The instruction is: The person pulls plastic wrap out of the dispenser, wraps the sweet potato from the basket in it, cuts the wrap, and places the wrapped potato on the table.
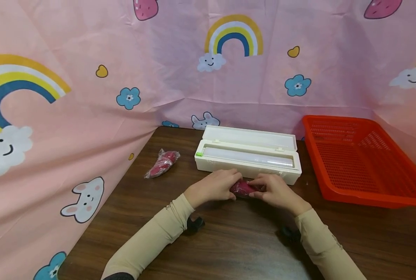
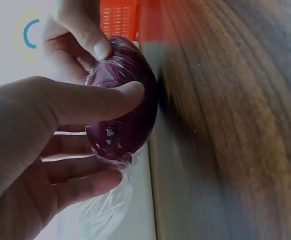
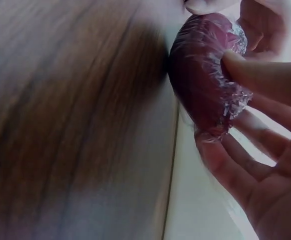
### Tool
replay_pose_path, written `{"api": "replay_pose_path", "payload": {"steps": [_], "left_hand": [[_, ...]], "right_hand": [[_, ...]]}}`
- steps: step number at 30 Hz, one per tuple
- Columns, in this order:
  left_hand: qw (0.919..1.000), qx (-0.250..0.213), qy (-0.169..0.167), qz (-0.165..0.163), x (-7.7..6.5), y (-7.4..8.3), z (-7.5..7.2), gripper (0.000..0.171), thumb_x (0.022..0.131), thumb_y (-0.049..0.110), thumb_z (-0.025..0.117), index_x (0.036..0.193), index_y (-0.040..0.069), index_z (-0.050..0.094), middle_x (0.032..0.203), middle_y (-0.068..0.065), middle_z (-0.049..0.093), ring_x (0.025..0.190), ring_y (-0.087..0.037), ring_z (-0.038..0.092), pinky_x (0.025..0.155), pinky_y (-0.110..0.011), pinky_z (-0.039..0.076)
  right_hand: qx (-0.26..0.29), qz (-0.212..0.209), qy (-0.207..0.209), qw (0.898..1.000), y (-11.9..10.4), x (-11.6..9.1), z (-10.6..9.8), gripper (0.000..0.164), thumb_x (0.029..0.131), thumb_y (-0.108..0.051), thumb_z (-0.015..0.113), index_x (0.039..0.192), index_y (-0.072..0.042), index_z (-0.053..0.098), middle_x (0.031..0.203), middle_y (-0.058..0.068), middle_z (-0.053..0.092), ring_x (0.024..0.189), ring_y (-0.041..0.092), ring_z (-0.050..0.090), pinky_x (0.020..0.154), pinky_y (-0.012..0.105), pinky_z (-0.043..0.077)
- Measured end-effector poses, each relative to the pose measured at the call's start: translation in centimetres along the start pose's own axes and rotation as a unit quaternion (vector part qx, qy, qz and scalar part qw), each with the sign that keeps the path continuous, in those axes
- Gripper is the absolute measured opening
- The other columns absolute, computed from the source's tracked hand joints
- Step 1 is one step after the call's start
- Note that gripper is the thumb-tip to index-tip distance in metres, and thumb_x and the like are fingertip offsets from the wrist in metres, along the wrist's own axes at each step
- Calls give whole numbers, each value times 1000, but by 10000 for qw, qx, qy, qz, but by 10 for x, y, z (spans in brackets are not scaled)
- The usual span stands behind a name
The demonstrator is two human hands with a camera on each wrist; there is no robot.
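Observation:
Both hands hold a reddish-purple sweet potato (image 1: 242, 188), wrapped in clear cling film, low over the table in front of the white cling film box (image 1: 215, 165). In the left wrist view, the thumb of my left hand (image 1: 219, 185) lies across its side, with the fingers curled behind it. My right hand (image 1: 275, 192) grips the other end; the right wrist view has its thumb pressing on bunched, crinkled film (image 3: 234, 100). A loose tail of film (image 2: 108, 210) hangs from the left end. The box's lid is up, with a film roll (image 1: 246, 156) inside.
Another wrapped sweet potato (image 1: 163, 164) lies at the left of the brown wooden table (image 1: 134, 217). An orange-red plastic basket (image 1: 334, 194) stands at the right. A green piece (image 1: 199, 154) sits at the box's left end. Pink patterned cloth (image 1: 179, 77) hangs behind and at the sides.

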State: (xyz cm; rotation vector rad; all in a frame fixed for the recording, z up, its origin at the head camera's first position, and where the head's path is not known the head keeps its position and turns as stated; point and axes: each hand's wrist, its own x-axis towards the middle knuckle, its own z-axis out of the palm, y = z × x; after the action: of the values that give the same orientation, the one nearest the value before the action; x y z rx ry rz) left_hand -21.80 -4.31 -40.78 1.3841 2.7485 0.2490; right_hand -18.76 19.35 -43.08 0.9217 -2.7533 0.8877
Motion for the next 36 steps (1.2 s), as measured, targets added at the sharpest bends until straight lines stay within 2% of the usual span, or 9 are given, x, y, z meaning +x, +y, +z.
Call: {"api": "replay_pose_path", "payload": {"steps": [5, 10, 14, 17, 20, 25, 30, 33, 36], "left_hand": [[10000, 43, 56, 53, 1, -3, -2, 37, 88, 31, 81, 116, 9, 70, 105, 0, 68, 87, -10, 60, 79, -28, 52], [9999, 2, -165, -16, 3, -5, -4, 35, 93, 29, 75, 121, 8, 71, 108, -2, 69, 91, -11, 61, 86, -30, 52], [9995, -8, -293, -71, 4, -5, -6, 33, 96, 28, 71, 122, 8, 70, 108, -3, 68, 88, -11, 59, 82, -29, 52], [9995, 11, -309, -62, 5, -5, -7, 31, 97, 28, 70, 120, 7, 71, 107, -3, 67, 86, -11, 58, 79, -30, 51], [9995, 12, -313, -51, 5, -5, -7, 30, 97, 28, 70, 118, 7, 72, 106, -3, 67, 85, -12, 58, 79, -30, 51], [9992, -80, -373, -69, 7, -6, -8, 27, 97, 27, 70, 115, 8, 72, 102, -2, 66, 82, -11, 56, 75, -29, 49], [9976, -420, -521, -166, 12, -9, -9, 15, 97, 25, 69, 104, 12, 72, 86, 3, 61, 75, -10, 51, 69, -26, 43], [9966, -527, -597, -198, 14, -11, -9, 12, 97, 24, 68, 100, 13, 70, 80, 5, 56, 74, -11, 49, 69, -26, 40], [9962, -551, -644, -216, 14, -11, -10, 11, 98, 25, 67, 99, 14, 68, 80, 5, 55, 75, -11, 50, 70, -27, 41]], "right_hand": [[69, 152, 95, 9998, 2, 0, 2, 20, 88, -23, 79, 106, -15, 79, 95, -6, 76, 87, 11, 67, 76, 32, 52], [70, 267, 51, 9996, 1, 2, 6, 20, 93, -21, 74, 110, -13, 78, 104, -2, 77, 98, 17, 70, 88, 42, 55], [-119, 299, 101, 9994, -2, 2, 7, 22, 94, -19, 72, 113, -10, 76, 107, 1, 76, 102, 19, 70, 92, 45, 54], [-258, 251, 277, 9990, -7, 1, 3, 19, 94, -18, 71, 111, -10, 77, 105, 1, 77, 99, 18, 70, 89, 44, 55], [-534, 98, 709, 9960, -14, -1, -2, 15, 92, -17, 73, 105, -11, 77, 99, 0, 76, 89, 18, 71, 80, 41, 56], [-1161, -554, 1400, 9818, -25, -3, -7, 17, 81, -11, 83, 96, -9, 76, 93, 2, 71, 79, 17, 68, 68, 36, 55], [-1365, -1128, 1013, 9790, -36, 0, 1, 30, 75, -3, 85, 104, -6, 76, 104, 5, 72, 92, 19, 69, 78, 39, 58], [-1406, -1215, 822, 9791, -34, 2, 9, 37, 74, 3, 82, 109, -4, 75, 111, 8, 72, 102, 23, 69, 86, 41, 57], [-1453, -1186, 830, 9787, -28, 3, 15, 45, 71, 6, 81, 114, -4, 73, 113, 8, 71, 104, 25, 68, 88, 44, 56]]}}
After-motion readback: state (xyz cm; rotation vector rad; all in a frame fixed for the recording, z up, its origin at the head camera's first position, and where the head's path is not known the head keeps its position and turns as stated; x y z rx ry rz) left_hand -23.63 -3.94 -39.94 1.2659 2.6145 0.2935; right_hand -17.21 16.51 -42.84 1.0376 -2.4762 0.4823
